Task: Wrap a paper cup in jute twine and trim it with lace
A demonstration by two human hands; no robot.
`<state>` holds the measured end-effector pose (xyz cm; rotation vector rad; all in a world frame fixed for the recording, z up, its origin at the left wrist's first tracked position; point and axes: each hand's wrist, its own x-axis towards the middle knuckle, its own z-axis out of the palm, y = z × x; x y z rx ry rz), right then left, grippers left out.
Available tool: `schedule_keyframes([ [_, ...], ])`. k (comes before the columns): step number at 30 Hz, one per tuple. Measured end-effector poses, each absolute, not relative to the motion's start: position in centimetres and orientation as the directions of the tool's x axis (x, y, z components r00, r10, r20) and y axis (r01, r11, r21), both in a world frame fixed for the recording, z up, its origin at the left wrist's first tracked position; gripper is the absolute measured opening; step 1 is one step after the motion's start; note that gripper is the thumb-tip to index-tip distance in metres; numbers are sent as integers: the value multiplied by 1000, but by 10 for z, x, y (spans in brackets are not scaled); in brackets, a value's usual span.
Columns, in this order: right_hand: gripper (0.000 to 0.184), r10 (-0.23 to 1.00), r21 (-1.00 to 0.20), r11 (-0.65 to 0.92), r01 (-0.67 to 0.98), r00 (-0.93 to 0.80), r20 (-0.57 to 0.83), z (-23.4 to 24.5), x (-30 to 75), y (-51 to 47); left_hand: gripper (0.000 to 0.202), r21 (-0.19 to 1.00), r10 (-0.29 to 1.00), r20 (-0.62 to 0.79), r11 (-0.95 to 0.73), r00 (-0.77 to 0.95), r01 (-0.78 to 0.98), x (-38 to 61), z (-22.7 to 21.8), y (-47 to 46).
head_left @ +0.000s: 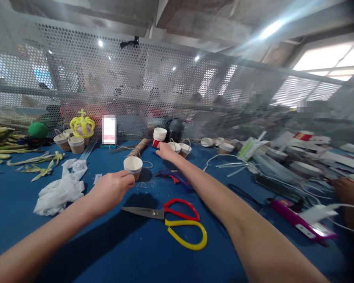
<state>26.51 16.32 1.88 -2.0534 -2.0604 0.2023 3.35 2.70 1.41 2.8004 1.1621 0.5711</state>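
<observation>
In the head view my left hand [116, 188] pinches the lower side of a small paper cup [133, 164] with a brown-wrapped base, upright just over the blue table. My right hand [166, 151] is stretched forward, fingers bent together at the foot of a stack of white cups [159, 135] with a red lower part. What those fingers hold, if anything, is hidden. Just right of that hand stand small cups with twine handles [185, 149]. Between my arms lie large scissors [165, 214] with one red and one yellow handle, blades apart.
A roll of brown twine [139, 147] lies behind the held cup. White crumpled plastic [60, 188], a yellow crown-shaped piece [82, 124] and cups with handles [76, 144] are left. Right are a purple power strip [303, 220], cables and another person's hand [346, 192]. A perforated screen [165, 78] stands behind.
</observation>
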Motion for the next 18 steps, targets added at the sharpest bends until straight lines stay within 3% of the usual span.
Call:
schedule_keyframes([
  [6, 30, 989, -628, 21, 778, 78, 129, 41, 261, 153, 17, 348, 735, 382, -676, 561, 649, 31, 23, 26],
  [10, 22, 974, -809, 152, 567, 51, 219, 61, 254, 120, 14, 616, 829, 316, -550, 462, 564, 28, 33, 24],
  [14, 14, 962, -910, 271, 314, -60, 266, 77, 245, 57, 16, 881, 878, 241, -377, 415, 286, 28, 40, 21],
  [15, 12, 958, -957, 269, 111, -132, 254, 79, 242, 40, 15, 922, 881, 233, -335, 412, 194, 29, 41, 20],
  [16, 11, 958, -973, 228, -39, -173, 231, 79, 240, 24, 15, 952, 882, 222, -288, 416, 101, 30, 41, 19],
  [18, 9, 964, -977, 127, -173, -212, 163, 76, 234, -3, 17, 986, 868, 169, -154, 468, -69, 32, 39, 14],
])
